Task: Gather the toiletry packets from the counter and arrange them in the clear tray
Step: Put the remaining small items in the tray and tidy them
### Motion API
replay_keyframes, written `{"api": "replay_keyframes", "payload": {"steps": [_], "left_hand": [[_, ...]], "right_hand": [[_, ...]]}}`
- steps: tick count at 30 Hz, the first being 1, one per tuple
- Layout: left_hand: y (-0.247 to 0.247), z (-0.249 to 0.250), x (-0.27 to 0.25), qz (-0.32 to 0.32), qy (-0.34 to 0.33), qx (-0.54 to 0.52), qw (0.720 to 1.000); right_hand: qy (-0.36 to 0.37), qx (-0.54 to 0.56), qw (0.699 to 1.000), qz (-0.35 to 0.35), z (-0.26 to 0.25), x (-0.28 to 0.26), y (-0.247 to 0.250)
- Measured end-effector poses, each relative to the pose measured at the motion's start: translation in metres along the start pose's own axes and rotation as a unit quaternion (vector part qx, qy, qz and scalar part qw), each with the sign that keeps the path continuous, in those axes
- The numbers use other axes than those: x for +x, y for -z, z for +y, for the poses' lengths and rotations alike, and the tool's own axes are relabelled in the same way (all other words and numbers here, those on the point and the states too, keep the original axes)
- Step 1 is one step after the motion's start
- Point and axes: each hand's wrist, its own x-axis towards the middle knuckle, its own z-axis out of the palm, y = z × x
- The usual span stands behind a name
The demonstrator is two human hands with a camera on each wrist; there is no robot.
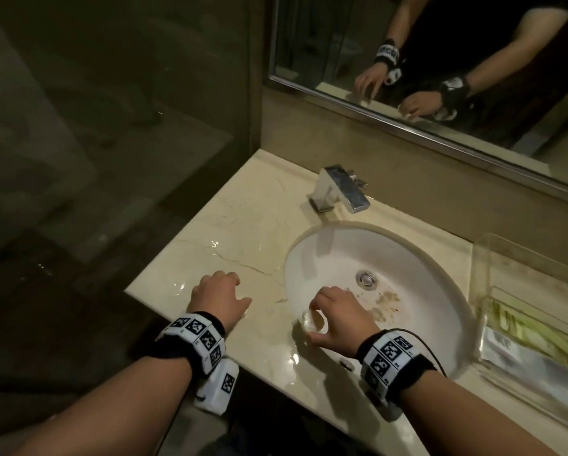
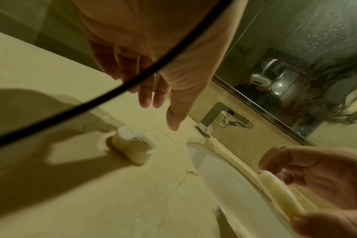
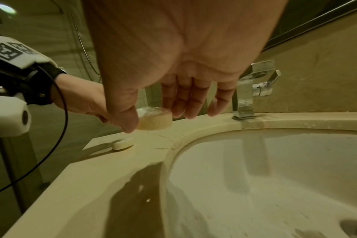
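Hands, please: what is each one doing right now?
Left hand: open, holding nothing.
Right hand: pinching a small round clear-wrapped soap packet.

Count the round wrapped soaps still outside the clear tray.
2: one round soap lies on the counter under the left hand; the right hand pinches the other. More may be hidden.

Round soap packet (image 3: 155, 120), pale and clear-wrapped, held on edge above the sink (image 1: 407, 258) rim, left side; second round white packet (image 2: 133, 144) flat on the counter (image 1: 236, 225), left of the sink; clear tray (image 1: 493, 258) right of the sink, holding flat packets (image 1: 522, 337).
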Motion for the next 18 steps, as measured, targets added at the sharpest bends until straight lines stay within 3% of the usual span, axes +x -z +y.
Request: {"api": "replay_keyframes", "payload": {"steps": [18], "left_hand": [[-0.011, -0.008, 0.002, -0.060, -0.004, 0.081, 0.995]], "right_hand": [[-0.014, 0.016, 1.000, -0.005, -0.018, 0.019, -0.007]]}}
